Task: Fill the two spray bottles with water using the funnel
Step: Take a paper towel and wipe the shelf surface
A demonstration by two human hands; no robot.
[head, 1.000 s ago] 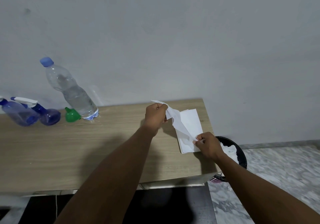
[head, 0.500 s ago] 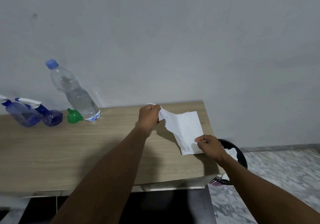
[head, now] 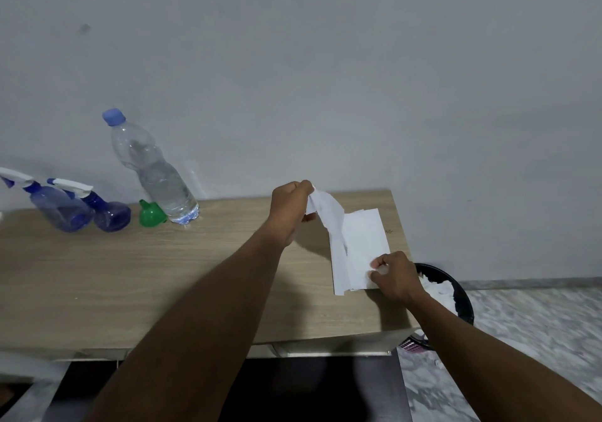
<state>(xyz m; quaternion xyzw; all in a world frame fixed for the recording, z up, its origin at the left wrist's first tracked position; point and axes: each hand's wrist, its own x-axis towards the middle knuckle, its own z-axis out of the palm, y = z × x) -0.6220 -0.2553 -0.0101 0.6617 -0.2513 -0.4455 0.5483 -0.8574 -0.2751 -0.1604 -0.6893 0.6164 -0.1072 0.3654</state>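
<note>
Plain grey wall behind a light wood-grain table (head: 163, 275), seen from above over a person's two bare forearms.

At the table's back left are two translucent blue spray bottles with white-and-blue trigger heads (head: 58, 208) (head: 110, 214), touching each other. Just to their right sits a small green plastic funnel (head: 150, 214), wide mouth down and spout up. Touching it is a clear plastic water bottle with a blue cap (head: 156, 174), water filling its lower part.

Well apart from these, at the table's right end, lies a flat stack of white paper napkins (head: 361, 242). The left hand (head: 290, 206) pinches a thin white paper sheet (head: 325, 210) between thumb and curled fingers and lifts it off the stack. The right hand (head: 395, 275) has its fingers curled on the stack's near corner, pinning it in place. A black round waste bin (head: 464, 307) holding crumpled white paper stands on the marbled floor beside the table.

As for the filling, nothing looks underway: both trigger heads are on, the water bottle is capped, and the funnel sits in no bottle neck. How much water the spray bottles hold cannot be told through the blue tint (they may be full or empty). The hands seem busy with the paper, perhaps for wiping.
</note>
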